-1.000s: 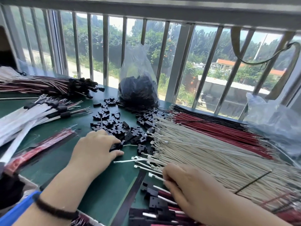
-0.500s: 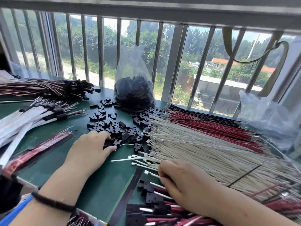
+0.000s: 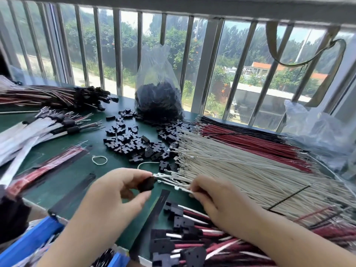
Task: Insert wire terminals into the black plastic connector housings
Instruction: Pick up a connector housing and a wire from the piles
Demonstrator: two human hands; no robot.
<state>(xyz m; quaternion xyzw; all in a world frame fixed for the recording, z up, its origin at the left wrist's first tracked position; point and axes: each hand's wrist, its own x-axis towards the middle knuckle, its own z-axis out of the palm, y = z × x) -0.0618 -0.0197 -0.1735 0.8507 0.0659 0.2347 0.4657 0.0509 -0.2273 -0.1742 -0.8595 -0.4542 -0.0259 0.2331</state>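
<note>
My left hand (image 3: 115, 191) pinches a black connector housing (image 3: 146, 183) just above the green table. My right hand (image 3: 217, 197) pinches a white wire (image 3: 173, 175) near its metal terminal; the terminal tip sits at the housing's right face. A loose heap of black housings (image 3: 134, 139) lies behind the hands. A broad fan of white wires (image 3: 240, 170) spreads to the right, with red wires (image 3: 250, 143) and black wires behind it. Finished housings with red and white wires (image 3: 179, 228) lie under my right wrist.
A clear bag of black housings (image 3: 159, 97) stands by the window bars. Bundled harnesses (image 3: 54, 97) and white sleeved cables (image 3: 28, 132) lie at left. A rubber band (image 3: 99, 160), black strips (image 3: 156, 212), a plastic bag (image 3: 323, 132) and a blue object (image 3: 28, 241) surround the work spot.
My left hand lifted a housing out of the heap and drew it toward me. My right hand pulled a white wire from the fan and brought its terminal to the housing.
</note>
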